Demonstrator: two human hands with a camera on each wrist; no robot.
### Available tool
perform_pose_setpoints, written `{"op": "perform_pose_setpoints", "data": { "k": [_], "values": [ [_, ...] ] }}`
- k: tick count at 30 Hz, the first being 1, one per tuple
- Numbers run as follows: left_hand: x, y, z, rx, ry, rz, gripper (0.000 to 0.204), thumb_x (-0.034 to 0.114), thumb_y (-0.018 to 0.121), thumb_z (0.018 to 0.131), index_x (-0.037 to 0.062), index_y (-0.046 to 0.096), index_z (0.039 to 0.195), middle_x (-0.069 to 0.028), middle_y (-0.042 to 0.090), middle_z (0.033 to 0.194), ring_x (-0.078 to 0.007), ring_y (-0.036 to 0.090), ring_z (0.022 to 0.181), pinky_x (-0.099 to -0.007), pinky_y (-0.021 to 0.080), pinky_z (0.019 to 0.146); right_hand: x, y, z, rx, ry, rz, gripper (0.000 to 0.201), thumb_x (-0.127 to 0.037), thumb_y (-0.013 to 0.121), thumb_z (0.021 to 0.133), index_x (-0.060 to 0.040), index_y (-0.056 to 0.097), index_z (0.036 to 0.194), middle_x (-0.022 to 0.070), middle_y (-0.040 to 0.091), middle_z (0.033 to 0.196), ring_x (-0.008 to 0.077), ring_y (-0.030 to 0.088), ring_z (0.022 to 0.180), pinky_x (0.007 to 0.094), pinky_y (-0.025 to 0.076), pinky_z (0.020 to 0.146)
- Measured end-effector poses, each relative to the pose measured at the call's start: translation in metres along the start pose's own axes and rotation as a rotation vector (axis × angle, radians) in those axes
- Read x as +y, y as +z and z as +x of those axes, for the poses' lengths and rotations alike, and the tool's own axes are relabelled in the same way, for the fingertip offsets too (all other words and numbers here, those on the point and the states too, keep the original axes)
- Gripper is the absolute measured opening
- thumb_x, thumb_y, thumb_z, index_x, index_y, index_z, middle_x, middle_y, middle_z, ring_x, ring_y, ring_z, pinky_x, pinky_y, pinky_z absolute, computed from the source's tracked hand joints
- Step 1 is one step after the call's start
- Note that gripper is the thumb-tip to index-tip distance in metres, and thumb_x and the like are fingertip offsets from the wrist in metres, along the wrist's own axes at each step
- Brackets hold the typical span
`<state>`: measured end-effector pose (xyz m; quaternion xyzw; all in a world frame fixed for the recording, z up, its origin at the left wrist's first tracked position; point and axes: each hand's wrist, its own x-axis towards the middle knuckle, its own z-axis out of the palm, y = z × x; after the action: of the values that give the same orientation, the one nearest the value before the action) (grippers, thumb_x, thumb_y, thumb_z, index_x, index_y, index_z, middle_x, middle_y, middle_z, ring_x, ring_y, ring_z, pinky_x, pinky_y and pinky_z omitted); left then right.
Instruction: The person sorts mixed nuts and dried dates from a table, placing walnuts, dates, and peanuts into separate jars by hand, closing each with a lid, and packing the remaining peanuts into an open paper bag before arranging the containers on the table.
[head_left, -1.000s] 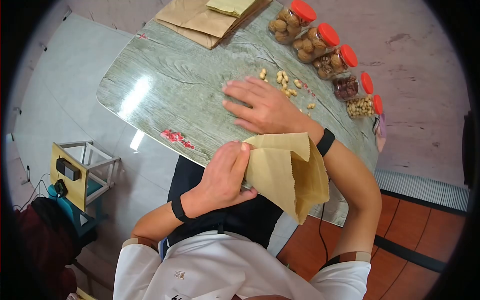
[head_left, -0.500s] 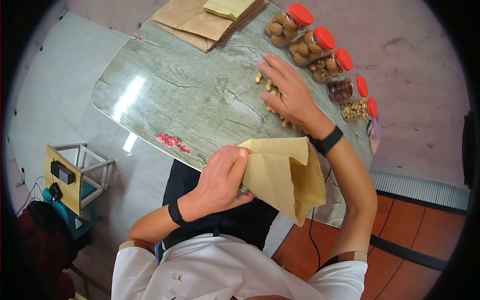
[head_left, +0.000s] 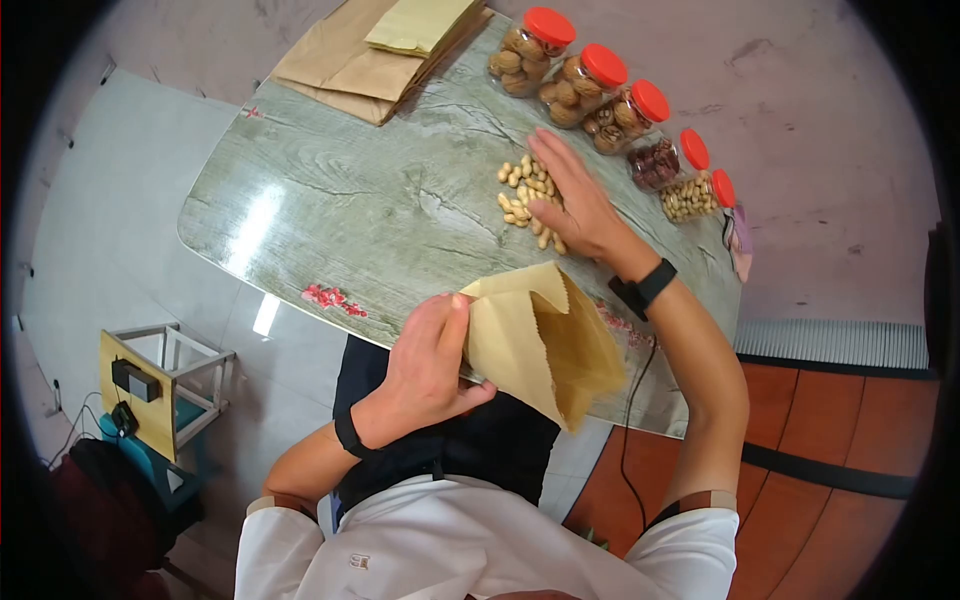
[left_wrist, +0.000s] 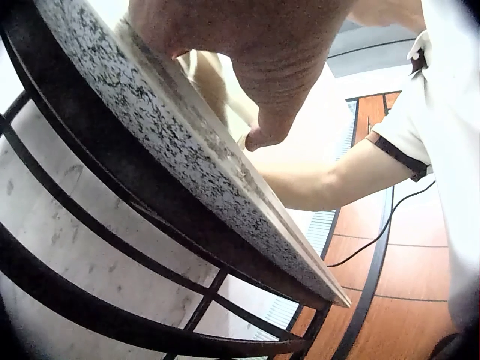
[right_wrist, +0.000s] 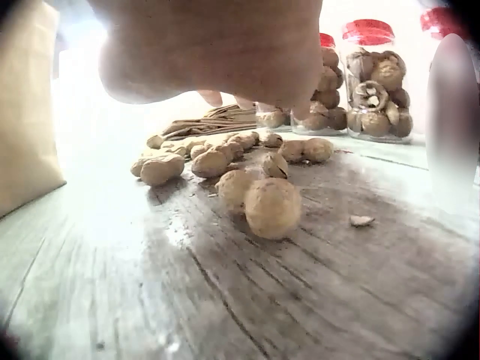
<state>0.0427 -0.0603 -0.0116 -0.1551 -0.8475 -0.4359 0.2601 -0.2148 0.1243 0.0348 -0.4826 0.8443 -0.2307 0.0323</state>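
Note:
At the table's near edge my left hand point(head_left: 420, 360) pinches a tan paper bag point(head_left: 510, 345), thumb on top. The bag's zigzag-cut mouth gapes toward the right. My right hand point(head_left: 582, 208) has its fingers extended along the right side of a loose pile of unshelled peanuts point(head_left: 520, 195) on the table. In the right wrist view, several peanuts point(right_wrist: 274, 208) lie on the wood-patterned top below the hand point(right_wrist: 214, 56). The left wrist view has the left hand point(left_wrist: 247, 52) over the table edge point(left_wrist: 232, 169), the bag mostly hidden behind it.
A row of red-lidded clear jars stands along the far right side: walnuts point(head_left: 518, 62), dark red contents point(head_left: 655, 165) and small pale nuts point(head_left: 690, 200). Folded brown paper bags point(head_left: 335, 65) lie at the back left. A stool-like frame point(head_left: 170, 390) stands on the floor at left.
My right hand has swept rightward from the left of the peanuts to their far right side, and the peanuts now lie in a closer pile. The left hand still grips the bag.

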Motion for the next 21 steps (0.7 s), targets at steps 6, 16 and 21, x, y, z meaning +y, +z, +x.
{"op": "perform_pose_setpoints", "data": {
  "k": [6,16,21],
  "values": [
    [0.000,0.000,0.000,0.013,0.008,0.062,0.138,0.027,0.099,0.060,-0.0118,0.011,0.159,-0.0330,0.052,0.134,-0.0486,0.057,0.115,-0.0523,0.050,0.095,-0.018,0.013,0.006,-0.029,-0.065,-0.053,0.083,-0.060,0.063,0.093,-0.0103,0.043,0.157,0.0209,0.037,0.161,0.0402,0.036,0.148,0.0533,0.029,0.121],
    [0.000,0.008,-0.002,0.078,-0.009,0.017,0.129,0.017,0.094,0.056,-0.0136,0.020,0.157,-0.0326,0.053,0.131,-0.0488,0.058,0.111,-0.0526,0.050,0.093,-0.029,0.034,0.007,0.187,-0.167,-0.326,0.026,-0.023,0.074,0.089,-0.0110,0.064,0.110,0.0083,0.059,0.116,0.0308,0.056,0.112,0.0482,0.051,0.092],
    [0.002,0.007,-0.002,0.074,-0.017,0.036,0.129,0.016,0.094,0.057,-0.0139,0.019,0.157,-0.0339,0.052,0.131,-0.0492,0.057,0.112,-0.0522,0.050,0.094,-0.029,0.037,0.007,0.207,-0.173,-0.346,0.021,-0.020,0.074,0.088,-0.0098,0.062,0.102,0.0073,0.057,0.106,0.0286,0.058,0.105,0.0421,0.057,0.078]
  ]
}}
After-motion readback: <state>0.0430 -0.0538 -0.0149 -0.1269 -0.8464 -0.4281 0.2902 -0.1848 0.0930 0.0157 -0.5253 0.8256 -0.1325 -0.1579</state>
